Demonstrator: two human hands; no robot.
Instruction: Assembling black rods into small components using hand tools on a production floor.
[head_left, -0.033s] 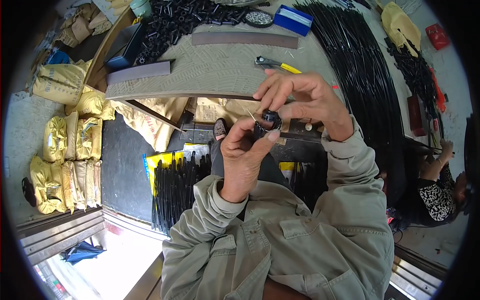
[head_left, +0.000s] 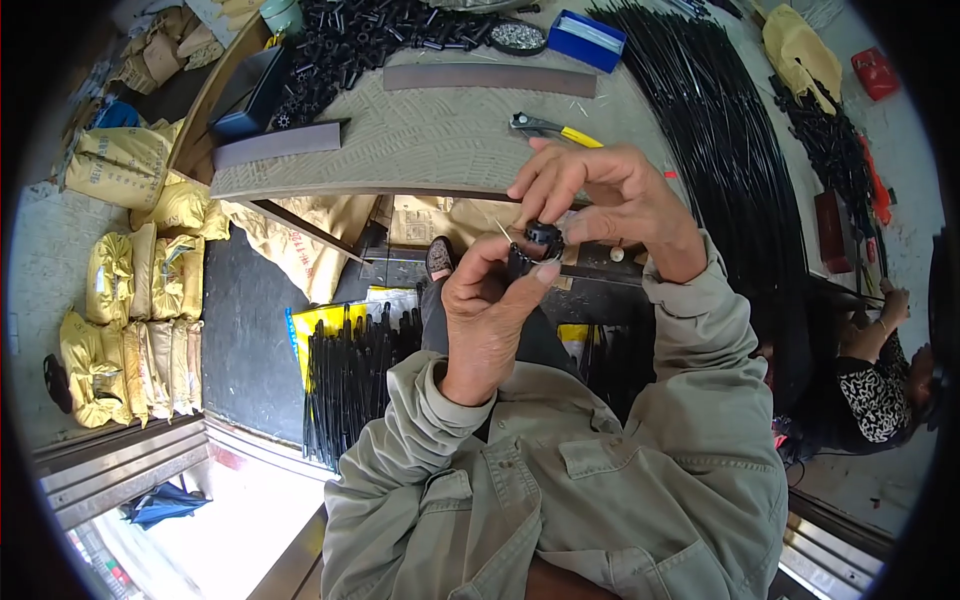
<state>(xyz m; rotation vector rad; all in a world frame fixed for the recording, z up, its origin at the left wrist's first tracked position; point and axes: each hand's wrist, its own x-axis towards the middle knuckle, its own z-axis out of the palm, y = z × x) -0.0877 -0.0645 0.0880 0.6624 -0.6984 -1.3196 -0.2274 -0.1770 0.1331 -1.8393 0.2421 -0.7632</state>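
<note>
Left fingers (head_left: 524, 288) and right fingers (head_left: 562, 188) pinch a black notched part (head_left: 542, 233), seemingly mid-fitting, calling next for steady alignment.

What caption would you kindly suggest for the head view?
The left hand and right hand hold small black parts near a bench with a yellow-handled tool.

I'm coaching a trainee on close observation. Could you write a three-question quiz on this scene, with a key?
1. True or false: the left hand and the right hand meet at a small black object.

2. What colour shows on the tool's handle on the table?
A) red
B) yellow
C) green

3. Fill in, from the person's own side: the blue box stands to the ____ of the long black rods.

Key: 1 true; 2 B; 3 left.
</note>
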